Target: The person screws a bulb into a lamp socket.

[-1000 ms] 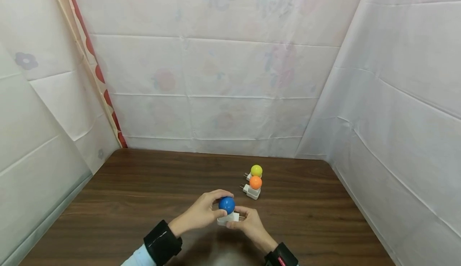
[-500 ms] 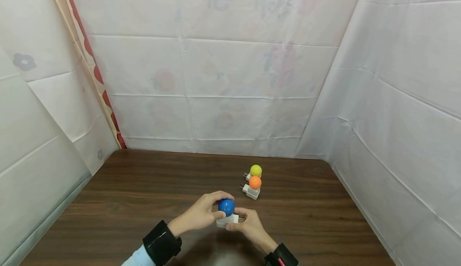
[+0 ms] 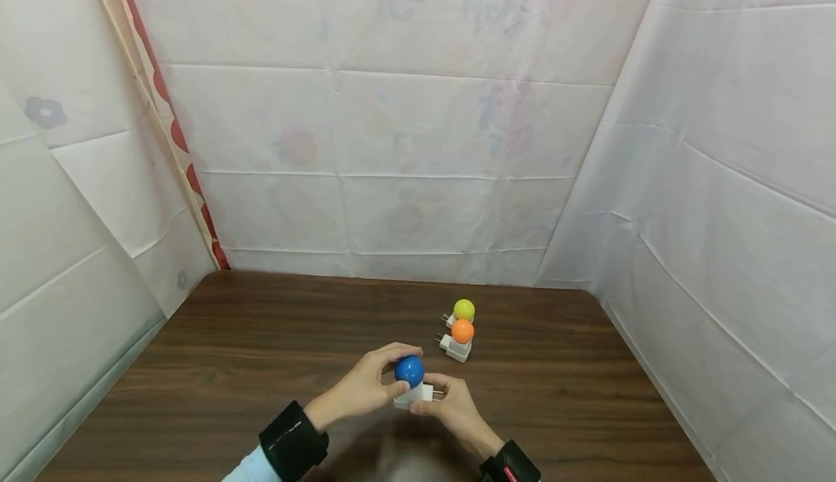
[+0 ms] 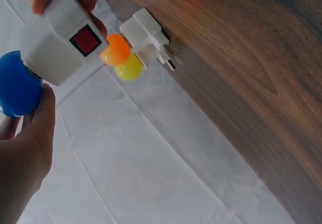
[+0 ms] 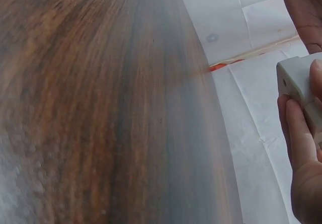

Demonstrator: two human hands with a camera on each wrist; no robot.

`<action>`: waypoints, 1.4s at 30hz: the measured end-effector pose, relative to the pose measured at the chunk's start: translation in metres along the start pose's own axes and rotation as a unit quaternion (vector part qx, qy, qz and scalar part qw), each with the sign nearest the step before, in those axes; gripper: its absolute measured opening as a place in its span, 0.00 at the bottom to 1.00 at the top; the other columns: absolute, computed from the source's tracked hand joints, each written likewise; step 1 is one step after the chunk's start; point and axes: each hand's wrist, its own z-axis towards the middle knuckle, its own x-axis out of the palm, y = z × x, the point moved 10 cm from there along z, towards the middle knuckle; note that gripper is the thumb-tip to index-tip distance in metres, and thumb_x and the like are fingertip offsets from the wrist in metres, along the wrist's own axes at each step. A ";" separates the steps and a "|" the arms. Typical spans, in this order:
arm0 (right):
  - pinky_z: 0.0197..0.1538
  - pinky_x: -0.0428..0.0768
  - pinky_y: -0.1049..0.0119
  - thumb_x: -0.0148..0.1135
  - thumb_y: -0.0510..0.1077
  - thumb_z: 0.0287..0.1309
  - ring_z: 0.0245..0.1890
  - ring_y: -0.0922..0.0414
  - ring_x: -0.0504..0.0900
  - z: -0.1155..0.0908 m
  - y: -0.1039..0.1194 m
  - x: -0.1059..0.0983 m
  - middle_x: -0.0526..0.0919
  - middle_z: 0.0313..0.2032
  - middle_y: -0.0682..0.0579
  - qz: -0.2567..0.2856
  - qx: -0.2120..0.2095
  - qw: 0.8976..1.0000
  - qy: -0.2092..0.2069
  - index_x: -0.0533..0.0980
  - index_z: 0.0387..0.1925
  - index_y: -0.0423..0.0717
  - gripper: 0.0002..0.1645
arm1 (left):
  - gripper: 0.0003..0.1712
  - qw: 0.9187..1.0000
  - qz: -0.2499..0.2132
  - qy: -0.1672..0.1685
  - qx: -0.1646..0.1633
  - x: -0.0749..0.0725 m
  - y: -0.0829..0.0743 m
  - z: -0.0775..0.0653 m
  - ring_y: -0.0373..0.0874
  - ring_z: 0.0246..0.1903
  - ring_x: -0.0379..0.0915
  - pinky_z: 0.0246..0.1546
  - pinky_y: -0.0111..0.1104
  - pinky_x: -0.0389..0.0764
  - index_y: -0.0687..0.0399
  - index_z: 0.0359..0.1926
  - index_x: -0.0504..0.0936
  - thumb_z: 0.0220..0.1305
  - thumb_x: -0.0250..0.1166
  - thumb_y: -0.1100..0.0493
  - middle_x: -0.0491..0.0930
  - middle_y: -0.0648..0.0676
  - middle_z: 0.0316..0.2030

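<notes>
A blue round bulb (image 3: 409, 371) stands in a white plug-in lamp socket (image 3: 413, 396), held above the table. My left hand (image 3: 355, 389) grips the bulb, thumb on the near side and fingers over the far side. From the right, my right hand (image 3: 457, 409) holds the socket near its plug end, where metal prongs stick out. In the left wrist view a red switch (image 4: 85, 40) shows on the socket, and a thin sliver of metal between bulb and socket. The right wrist view catches only a corner of the white socket (image 5: 297, 78) in the fingers.
Beyond the hands, slightly right, stand two more white plug-in sockets on the brown wooden table (image 3: 294, 337). One bears an orange bulb (image 3: 462, 331), the one behind it a yellow-green bulb (image 3: 464, 310). White cloth (image 3: 418, 213) hangs around the back and sides.
Both hands keep their hold on the bulb and the socket. They dip slightly and then rise again with them; the other lamps stay put.
</notes>
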 end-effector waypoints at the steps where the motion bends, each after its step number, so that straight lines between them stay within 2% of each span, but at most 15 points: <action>1: 0.41 0.82 0.65 0.72 0.42 0.43 0.39 0.54 0.83 0.000 0.000 0.000 0.80 0.44 0.44 0.001 0.000 1.000 -0.001 0.74 0.51 0.34 0.31 | 0.28 1.000 0.004 -0.008 0.001 -0.001 0.000 0.000 0.49 0.53 0.71 0.55 0.42 0.72 0.57 0.58 0.70 0.55 0.64 0.65 0.71 0.57 0.55; 7: 0.40 0.82 0.65 0.71 0.41 0.43 0.39 0.56 0.82 0.000 -0.001 -0.002 0.80 0.42 0.45 0.009 0.001 1.000 -0.005 0.73 0.51 0.34 0.31 | 0.33 0.997 0.032 -0.073 -0.011 -0.006 0.001 -0.003 0.48 0.49 0.73 0.49 0.36 0.77 0.58 0.56 0.72 0.49 0.71 0.54 0.72 0.54 0.52; 10: 0.40 0.82 0.65 0.71 0.41 0.43 0.38 0.56 0.82 0.001 -0.002 -0.002 0.80 0.42 0.45 0.011 0.000 1.000 -0.006 0.73 0.51 0.33 0.31 | 0.32 0.994 0.033 -0.100 -0.023 -0.009 0.003 -0.005 0.46 0.47 0.73 0.48 0.32 0.77 0.59 0.53 0.73 0.46 0.73 0.54 0.72 0.53 0.48; 13: 0.39 0.82 0.65 0.72 0.41 0.43 0.38 0.56 0.82 0.002 -0.002 -0.002 0.80 0.41 0.45 0.010 -0.001 1.000 -0.006 0.73 0.51 0.33 0.32 | 0.30 0.993 0.036 -0.110 -0.031 -0.011 0.003 -0.006 0.45 0.45 0.73 0.46 0.30 0.78 0.58 0.50 0.75 0.46 0.73 0.55 0.73 0.51 0.44; 22: 0.40 0.82 0.65 0.71 0.39 0.43 0.39 0.55 0.82 0.003 -0.001 -0.001 0.80 0.43 0.44 0.004 -0.006 1.000 0.002 0.73 0.51 0.34 0.31 | 0.27 0.992 0.041 -0.118 -0.029 -0.010 0.003 -0.007 0.46 0.42 0.77 0.43 0.30 0.80 0.59 0.47 0.77 0.47 0.72 0.52 0.75 0.52 0.43; 30: 0.40 0.82 0.65 0.70 0.36 0.43 0.39 0.55 0.82 0.000 0.008 0.000 0.80 0.43 0.44 -0.002 -0.014 1.000 0.006 0.74 0.50 0.33 0.28 | 0.25 0.993 0.027 -0.114 -0.004 -0.012 0.001 -0.006 0.44 0.41 0.78 0.42 0.31 0.80 0.57 0.46 0.78 0.47 0.71 0.51 0.76 0.51 0.42; 36: 0.39 0.81 0.67 0.71 0.40 0.43 0.36 0.58 0.83 0.003 0.003 0.000 0.81 0.42 0.44 -0.011 -0.022 1.000 0.015 0.75 0.49 0.34 0.29 | 0.25 0.996 0.022 -0.086 0.006 -0.010 0.002 -0.004 0.44 0.43 0.77 0.44 0.33 0.80 0.58 0.48 0.78 0.49 0.70 0.53 0.77 0.51 0.43; 42: 0.39 0.81 0.68 0.71 0.40 0.43 0.36 0.58 0.83 0.002 0.003 0.002 0.81 0.43 0.41 -0.015 -0.026 0.999 0.023 0.75 0.49 0.34 0.29 | 0.23 0.999 0.017 -0.049 0.010 -0.005 0.004 -0.004 0.46 0.46 0.75 0.47 0.36 0.78 0.55 0.50 0.77 0.52 0.69 0.57 0.76 0.51 0.46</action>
